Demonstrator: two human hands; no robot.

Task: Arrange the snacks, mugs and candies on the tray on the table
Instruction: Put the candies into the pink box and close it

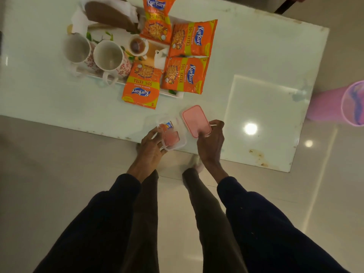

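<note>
Left hand [151,144] hides blurred container [173,140] contents.

Top packet [156,4] at 12 o'clock is cut by the frame edge; pink bin [352,103] at 3 o'clock likewise; the box's [173,142] contents blur; packets hide much of the tray [94,76]

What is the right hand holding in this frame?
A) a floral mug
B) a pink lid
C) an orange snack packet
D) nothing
B: the right hand grips the pink lid at its near edge, beside the open container held by the left hand.
</note>
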